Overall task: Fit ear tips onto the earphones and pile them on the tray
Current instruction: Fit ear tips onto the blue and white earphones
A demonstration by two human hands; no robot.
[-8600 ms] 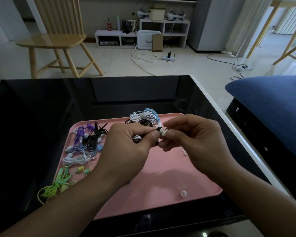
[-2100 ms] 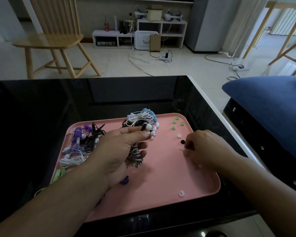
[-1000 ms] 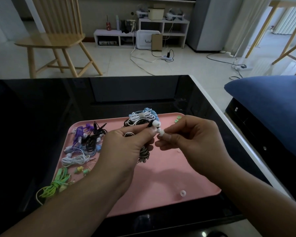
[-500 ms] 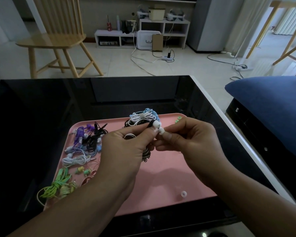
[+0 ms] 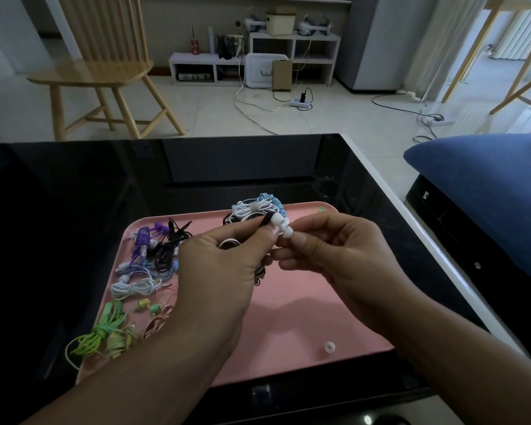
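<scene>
The green earphones [image 5: 100, 337] lie bundled at the tray's 8 o'clock corner, partly hanging over the rim onto the black tabletop [image 5: 59, 210]. Above them, near 10 o'clock, the white, purple and black earphone bundles [image 5: 154, 256] sit in a heap, likely kept together so the middle stays free for work.

The left hand [image 5: 224, 265] is raised over the pink tray [image 5: 304, 317], near its middle. Its thumb and finger pinch the black-and-white earphone [image 5: 272, 222] close to the bud, and the rest of that cord hangs down from the hand. Pinching so near the end probably keeps the bud from wobbling.

The right hand [image 5: 334, 256] meets it from 3 o'clock. Its fingertips pinch a white ear tip [image 5: 288, 232] and hold it right against the bud, so I think it is being pushed on now. Whether it is fully on, I cannot tell.

A blue-and-white bundle [image 5: 258, 207] rests at the tray's 12 o'clock edge. A green ear tip [image 5: 321, 209] lies at 1 o'clock, and a white spare tip [image 5: 329, 347] at 5 o'clock, handy for later buds.
</scene>
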